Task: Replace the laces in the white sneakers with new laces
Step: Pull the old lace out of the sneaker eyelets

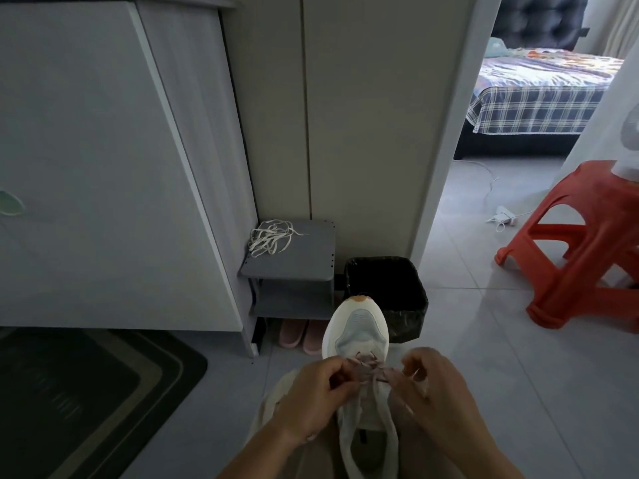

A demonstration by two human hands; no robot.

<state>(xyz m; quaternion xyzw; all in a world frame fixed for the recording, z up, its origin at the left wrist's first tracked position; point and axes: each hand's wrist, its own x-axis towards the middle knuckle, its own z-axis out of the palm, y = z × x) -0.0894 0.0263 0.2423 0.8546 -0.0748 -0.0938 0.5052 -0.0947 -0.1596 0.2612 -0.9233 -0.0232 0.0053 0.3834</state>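
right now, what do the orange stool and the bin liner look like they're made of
Orange stool: probably moulded plastic, going by its one-piece legs and smooth, slightly shiny surface. Bin liner: looks like thin black plastic film, crinkled and glossy at the folds.

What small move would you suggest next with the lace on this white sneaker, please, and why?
Probably draw both sides outward evenly to seat the crossing: the left hand and right hand each pinch the pinkish-grey flat lace where it crosses the toe-end eyelets of the white mesh sneaker.

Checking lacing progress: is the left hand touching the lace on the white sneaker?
Touching. The head view shows the left hand pinching the lace over the white sneaker's eyelets.
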